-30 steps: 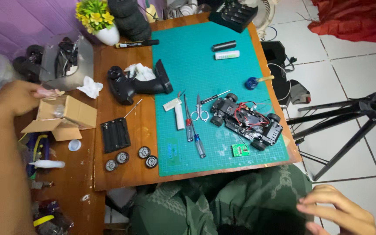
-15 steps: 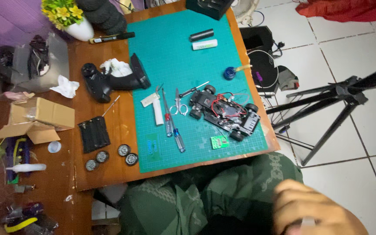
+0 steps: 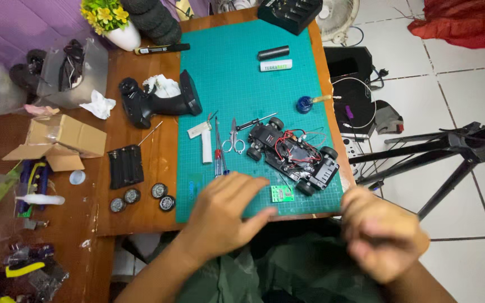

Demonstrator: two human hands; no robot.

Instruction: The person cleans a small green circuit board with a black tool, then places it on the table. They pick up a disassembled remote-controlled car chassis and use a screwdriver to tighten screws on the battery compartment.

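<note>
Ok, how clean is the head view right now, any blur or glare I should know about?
Head view: the right hand is smeared by motion blur, fingers indistinct; the left hand on the mat's near edge is sharper; the car chassis and tools are crisp; light is even and soft, with mild glare on the floor tiles; edges bow slightly from the wide lens.

left hand (image 3: 228, 213) flat, right hand (image 3: 385, 238) curled

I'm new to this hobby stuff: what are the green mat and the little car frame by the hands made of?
The green mat looks like soft matte vinyl or rubber, going by its flat sheen and faint printed grid. The car frame seems to be black moulded plastic with bare red wires; any metal parts are too small to tell. The left hand rests on the mat.
</note>
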